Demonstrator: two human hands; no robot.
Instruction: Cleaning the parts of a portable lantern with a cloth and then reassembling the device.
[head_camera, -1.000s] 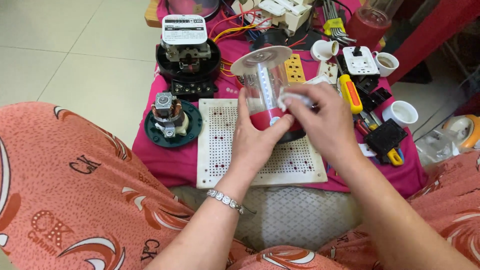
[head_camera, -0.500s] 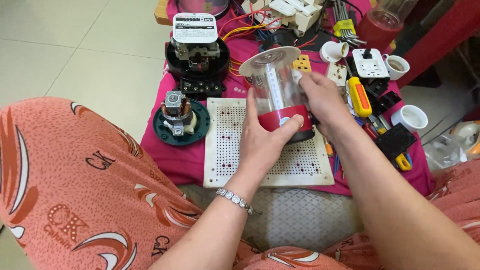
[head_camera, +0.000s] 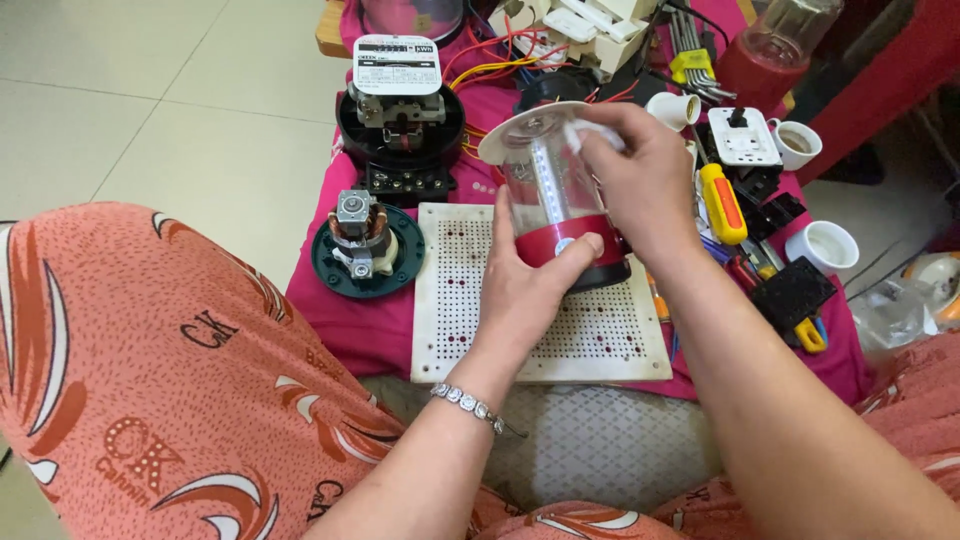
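A small lantern-like lamp (head_camera: 552, 190) with a clear plastic cylinder, a white top and a dark red base stands tilted over a white perforated board (head_camera: 610, 335). My left hand (head_camera: 530, 275) grips its red base from the near side, thumb across the band. My right hand (head_camera: 640, 180) is closed around the clear upper part, fingers at the white rim. A white tube shows inside the cylinder.
On the pink cloth (head_camera: 340, 320) lie a black electricity meter (head_camera: 400, 115), a small motor on a green disc (head_camera: 362, 250), a yellow-handled screwdriver (head_camera: 722, 203), a white switch plate (head_camera: 742, 138), white lamp holders (head_camera: 822, 247), black parts and wires. My patterned orange knee (head_camera: 150, 370) is at left.
My right hand has risen from the lamp's lower side to its clear upper part near the rim. The left hand keeps its hold on the red base. The view moved closer.
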